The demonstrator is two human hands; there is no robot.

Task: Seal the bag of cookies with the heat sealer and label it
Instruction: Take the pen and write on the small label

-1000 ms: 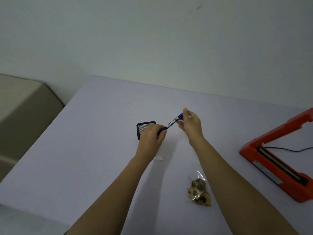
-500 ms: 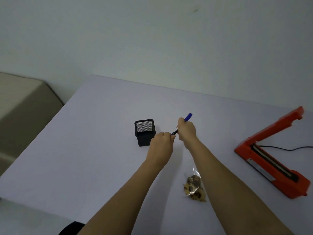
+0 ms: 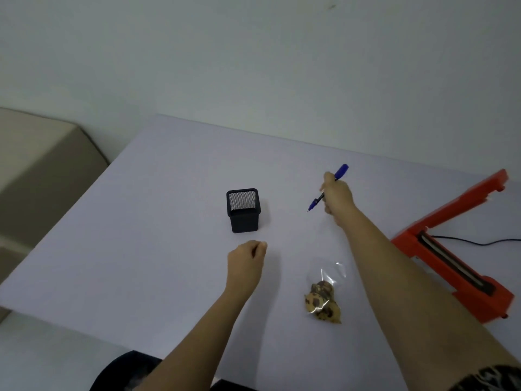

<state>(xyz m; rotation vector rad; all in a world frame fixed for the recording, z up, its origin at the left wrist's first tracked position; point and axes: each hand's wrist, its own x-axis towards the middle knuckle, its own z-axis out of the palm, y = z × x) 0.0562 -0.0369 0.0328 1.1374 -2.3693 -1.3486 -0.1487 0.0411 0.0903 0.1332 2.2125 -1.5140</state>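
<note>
Pen uncapped, no label in sight
Right hand fingers grasp the pen; left hand clenched, contents hidden; ink could smear on the slick bag of cookies.

Plain room, home or office, cannot tell which; bare pale wall; white bench; mesh pen holder; beige upholstered seat beside bench's left edge

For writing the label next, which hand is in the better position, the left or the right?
Probably the right hand: it already grips the blue pen, tip bare and pointing down. The left hand is a closed fist near the black mesh cup; whether it holds anything is hidden.
</note>
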